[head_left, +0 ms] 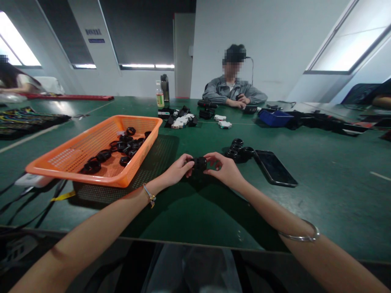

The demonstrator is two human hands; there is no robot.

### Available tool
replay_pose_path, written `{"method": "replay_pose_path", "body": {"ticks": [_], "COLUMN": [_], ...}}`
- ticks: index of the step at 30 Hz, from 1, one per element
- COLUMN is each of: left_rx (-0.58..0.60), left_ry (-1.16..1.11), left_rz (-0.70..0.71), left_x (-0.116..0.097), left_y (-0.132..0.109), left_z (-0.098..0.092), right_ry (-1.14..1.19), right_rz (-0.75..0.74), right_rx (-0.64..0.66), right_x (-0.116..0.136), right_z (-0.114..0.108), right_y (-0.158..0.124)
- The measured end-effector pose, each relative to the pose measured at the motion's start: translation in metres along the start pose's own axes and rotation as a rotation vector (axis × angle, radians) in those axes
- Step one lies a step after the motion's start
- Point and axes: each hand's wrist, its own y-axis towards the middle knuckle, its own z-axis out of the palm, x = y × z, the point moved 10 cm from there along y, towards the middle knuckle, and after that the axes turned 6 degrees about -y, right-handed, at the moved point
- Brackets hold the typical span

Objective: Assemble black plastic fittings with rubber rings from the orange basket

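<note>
A small black cylindrical part (200, 163) is held a little above the green table, between my two hands. My left hand (181, 167) pinches its left end between thumb and fingers. At its right end, the fingers of my right hand (222, 169) curl around with thumb and forefinger at the part's edge. To the right of that hand lies a small cluster of black ring-shaped parts (247, 152). An orange perforated basket (76, 176) on the left holds several loose black rings (104, 155).
A black phone (275, 167) lies right of the ring cluster. Farther back are white and black small parts (183, 120), a blue bin (275, 118) and a bottle (160, 96). A person in a grey jacket (210, 88) sits across the table. Cables and a white power strip (33, 180) sit by the basket.
</note>
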Motion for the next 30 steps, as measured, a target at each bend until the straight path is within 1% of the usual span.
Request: {"method": "replay_pose_path", "body": {"ticks": [11,23,30], "left_rx": [0.004,0.0,-0.022], "left_ry": [0.014,-0.023,-0.027], "left_rz": [0.014,0.014,-0.009], "left_x": [-0.0038,-0.0027,-0.0013], "left_y": [-0.002,-0.0021,-0.0014], "left_z": [0.0013,0.0004,-0.0005], "right_ry": [0.001,-0.05,-0.006], "right_rz": [0.043,0.042,0.014], "right_rx": [0.02,0.036,0.062], "right_x": [-0.007,-0.0071,-0.0076], "right_z": [0.0032,0.0036,0.0065], "right_y": [0.0003,0.0004,-0.0007]}}
